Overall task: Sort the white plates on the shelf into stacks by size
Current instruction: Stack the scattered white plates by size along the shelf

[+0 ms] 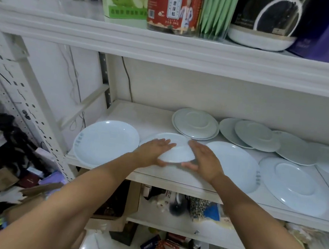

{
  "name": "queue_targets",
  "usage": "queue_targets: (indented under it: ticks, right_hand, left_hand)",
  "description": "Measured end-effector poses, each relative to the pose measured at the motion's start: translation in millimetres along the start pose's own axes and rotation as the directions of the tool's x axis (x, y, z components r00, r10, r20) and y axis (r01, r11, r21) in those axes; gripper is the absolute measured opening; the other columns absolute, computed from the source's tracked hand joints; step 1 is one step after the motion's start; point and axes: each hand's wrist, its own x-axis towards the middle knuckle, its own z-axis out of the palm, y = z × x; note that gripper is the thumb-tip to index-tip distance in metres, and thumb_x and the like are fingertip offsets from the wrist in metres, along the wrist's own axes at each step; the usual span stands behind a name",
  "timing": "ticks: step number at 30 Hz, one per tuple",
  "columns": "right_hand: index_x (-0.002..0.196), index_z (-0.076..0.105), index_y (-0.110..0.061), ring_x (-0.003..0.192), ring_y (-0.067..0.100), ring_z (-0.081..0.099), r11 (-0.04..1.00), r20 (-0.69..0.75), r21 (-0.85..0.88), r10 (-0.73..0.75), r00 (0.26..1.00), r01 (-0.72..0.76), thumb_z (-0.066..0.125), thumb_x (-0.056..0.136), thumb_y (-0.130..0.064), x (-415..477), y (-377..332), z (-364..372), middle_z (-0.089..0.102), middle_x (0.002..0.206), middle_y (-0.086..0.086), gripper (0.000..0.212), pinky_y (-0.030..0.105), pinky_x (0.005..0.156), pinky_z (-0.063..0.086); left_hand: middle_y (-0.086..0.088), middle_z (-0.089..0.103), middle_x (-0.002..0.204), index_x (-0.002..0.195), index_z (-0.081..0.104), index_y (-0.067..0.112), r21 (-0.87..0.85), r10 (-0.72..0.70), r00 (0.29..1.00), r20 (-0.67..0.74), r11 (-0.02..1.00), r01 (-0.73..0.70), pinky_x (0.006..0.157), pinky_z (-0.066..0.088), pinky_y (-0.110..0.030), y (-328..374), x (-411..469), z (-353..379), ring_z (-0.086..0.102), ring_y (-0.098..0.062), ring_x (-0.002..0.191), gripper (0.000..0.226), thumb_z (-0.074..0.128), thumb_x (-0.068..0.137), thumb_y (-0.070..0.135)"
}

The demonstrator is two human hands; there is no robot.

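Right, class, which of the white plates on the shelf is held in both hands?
The small plate at the front middle, tilted, gripped between the left hand and right hand; the others rest on the shelf.

Small white round plate (pixel 174 150): tilted, gripped at both edges by left hand (pixel 152 150) and right hand (pixel 204 161).
Left of it: large white plate (pixel 105 145), face up.
Right of it: second large face-up plate (pixel 234 164), then large face-down plate (pixel 293 184).
Behind it: face-down two-plate stack (pixel 195 123).
Behind-right of it: overlapping face-down plates (pixel 255 137).
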Motion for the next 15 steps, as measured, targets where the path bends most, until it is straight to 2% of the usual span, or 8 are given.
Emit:
queue_targets:
  ticks: [3,5,7,10,11,12,14,15]
  right_hand:
    - [0.150,0.023,-0.020,0.142,0.021,0.030,0.943,-0.086,0.245,0.252,0.964,-0.225,0.056,0.084,-0.058,5.3,5.8,-7.2,0.032,0.154,0.002,0.083,0.034,0.116,0.026]
    - [0.152,0.018,-0.023,0.143,0.021,0.030,0.861,-0.037,0.408,0.347,0.937,-0.303,0.054,0.086,-0.057,9.4,4.4,-9.9,0.031,0.155,0.002,0.082,0.035,0.114,0.027]
    - [0.153,0.009,-0.030,0.144,0.021,0.029,0.737,0.006,0.598,0.388,0.922,-0.314,0.055,0.087,-0.053,14.5,-0.9,-11.0,0.029,0.156,0.001,0.084,0.037,0.113,0.029]
    - [0.153,0.008,-0.030,0.147,0.021,0.021,0.604,0.059,0.719,0.440,0.896,-0.344,0.054,0.088,-0.053,24.4,-7.9,-9.8,0.019,0.159,-0.001,0.083,0.038,0.117,0.023]
    - [0.153,0.009,-0.028,0.148,0.021,0.018,0.572,0.083,0.736,0.456,0.886,-0.363,0.054,0.088,-0.054,27.2,-10.1,-9.6,0.017,0.160,0.000,0.083,0.039,0.118,0.021]
    - [0.153,0.009,-0.026,0.148,0.021,0.017,0.537,0.109,0.750,0.476,0.873,-0.387,0.053,0.088,-0.055,29.9,-11.6,-7.8,0.016,0.160,0.001,0.084,0.040,0.119,0.021]
    - [0.153,0.015,-0.018,0.146,0.023,0.022,0.486,0.132,0.776,0.500,0.856,-0.403,0.052,0.090,-0.052,32.9,-14.7,-4.4,0.022,0.158,0.003,0.080,0.039,0.118,0.022]
    - [0.151,0.020,-0.015,0.144,0.024,0.027,0.470,0.135,0.785,0.507,0.852,-0.404,0.051,0.092,-0.049,33.3,-16.5,-3.6,0.028,0.155,0.005,0.075,0.038,0.116,0.024]
  left_hand:
    - [-0.006,0.049,0.145,0.143,0.045,0.014,-0.218,-0.035,0.967,-0.253,0.976,-0.022,0.105,0.031,-0.025,0.1,12.4,-23.7,0.046,-0.021,0.133,0.057,0.062,0.090,0.027]
    - [-0.001,0.059,0.135,0.137,0.053,0.018,-0.377,-0.119,0.946,-0.302,0.926,-0.004,0.092,0.038,-0.023,0.0,20.5,-36.4,0.055,-0.017,0.122,0.048,0.060,0.091,0.032]
    - [0.003,0.064,0.127,0.129,0.060,0.021,-0.563,-0.238,0.923,-0.304,0.826,0.027,0.088,0.040,-0.020,-0.6,27.3,-45.2,0.059,-0.012,0.114,0.041,0.060,0.091,0.036]
    - [0.002,0.068,0.098,0.110,0.070,0.008,-0.746,-0.374,0.853,-0.364,0.665,-0.027,0.075,0.042,-0.013,3.0,32.8,-54.7,0.062,0.006,0.083,0.027,0.059,0.093,0.026]
    - [0.001,0.065,0.087,0.100,0.071,0.004,-0.810,-0.446,0.820,-0.359,0.585,-0.036,0.069,0.042,-0.014,4.5,33.9,-56.7,0.058,0.014,0.068,0.023,0.057,0.095,0.022]
    - [0.000,0.062,0.078,0.090,0.069,0.004,-0.877,-0.537,0.781,-0.320,0.479,-0.030,0.064,0.043,-0.017,6.1,34.3,-58.7,0.056,0.013,0.058,0.023,0.055,0.096,0.022]
    - [-0.002,0.059,0.073,0.086,0.062,0.009,-0.987,-0.687,0.720,-0.099,0.161,0.018,0.060,0.047,-0.022,5.8,35.5,-58.3,0.060,-0.005,0.064,0.026,0.050,0.098,0.028]
    - [-0.005,0.060,0.080,0.096,0.061,0.009,-0.998,-0.716,0.696,0.055,-0.016,0.063,0.065,0.050,-0.026,4.5,35.9,-57.1,0.061,-0.016,0.074,0.027,0.049,0.098,0.033]
